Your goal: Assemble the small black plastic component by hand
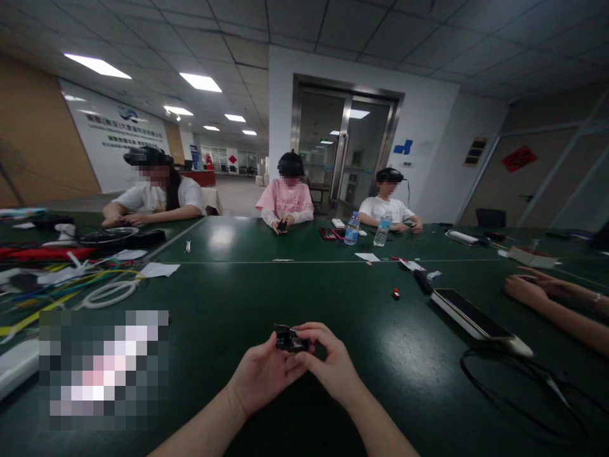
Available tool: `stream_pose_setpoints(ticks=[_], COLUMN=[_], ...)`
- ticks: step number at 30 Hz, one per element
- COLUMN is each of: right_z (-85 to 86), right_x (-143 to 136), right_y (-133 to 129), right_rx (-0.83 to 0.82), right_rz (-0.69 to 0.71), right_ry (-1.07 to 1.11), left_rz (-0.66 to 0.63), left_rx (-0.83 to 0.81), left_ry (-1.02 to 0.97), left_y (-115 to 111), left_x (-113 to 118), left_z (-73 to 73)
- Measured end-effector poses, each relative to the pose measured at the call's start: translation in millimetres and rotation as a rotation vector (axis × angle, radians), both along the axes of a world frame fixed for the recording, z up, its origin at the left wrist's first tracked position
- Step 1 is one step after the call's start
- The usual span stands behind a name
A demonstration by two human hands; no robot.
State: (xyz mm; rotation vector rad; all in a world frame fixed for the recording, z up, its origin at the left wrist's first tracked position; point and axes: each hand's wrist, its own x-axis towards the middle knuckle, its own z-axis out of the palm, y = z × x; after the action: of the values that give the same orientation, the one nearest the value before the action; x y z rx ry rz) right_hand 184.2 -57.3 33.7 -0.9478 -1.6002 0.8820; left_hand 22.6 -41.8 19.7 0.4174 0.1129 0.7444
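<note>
A small black object (291, 340), glossy in places, is held between my two hands above the green table (228, 285), near its front edge. My left hand (264, 374) cups it from the left and below, with the thumb at its left side. The fingers and thumb of my right hand (328, 355) pinch its right end. What exactly the object is, I cannot make out. A small red and silver piece (396, 293) lies on the table ahead and to the right.
Cables (111, 293) and papers (159, 270) cover the left side. At the right are a white device with a dark screen (471, 314), a black cable (514, 381) and another person's hands (533, 285). Two bottles (352, 228) stand farther back. Three people sit opposite.
</note>
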Motion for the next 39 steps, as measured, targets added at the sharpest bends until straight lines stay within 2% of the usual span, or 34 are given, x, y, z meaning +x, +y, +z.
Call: stream_pose_setpoints(ticks=[7,12,27,39], right_z=[-5.5,-6.9,-3.7,2.7], right_x=[1.6,2.0,-0.7,0.1], right_y=[2.0,1.5,-0.9,-3.4], right_rx=[-0.034,-0.049,-0.033,-0.027], right_rz=[-0.025,-0.031,-0.035,-0.025], right_ry=[-0.017,-0.025,-0.047,-0.052], left_rz=[0.001,0.013,0.008,0.022], left_rx=[-0.001,0.017,0.022,0.043], left_ry=[-0.011,-0.012,-0.001,0.006], left_y=[0.9,-0.8,-1.7,1.0], left_x=[-1.0,-0.1,0.4,1.3], left_z=[-4.0,-1.3,-0.5,-8.9])
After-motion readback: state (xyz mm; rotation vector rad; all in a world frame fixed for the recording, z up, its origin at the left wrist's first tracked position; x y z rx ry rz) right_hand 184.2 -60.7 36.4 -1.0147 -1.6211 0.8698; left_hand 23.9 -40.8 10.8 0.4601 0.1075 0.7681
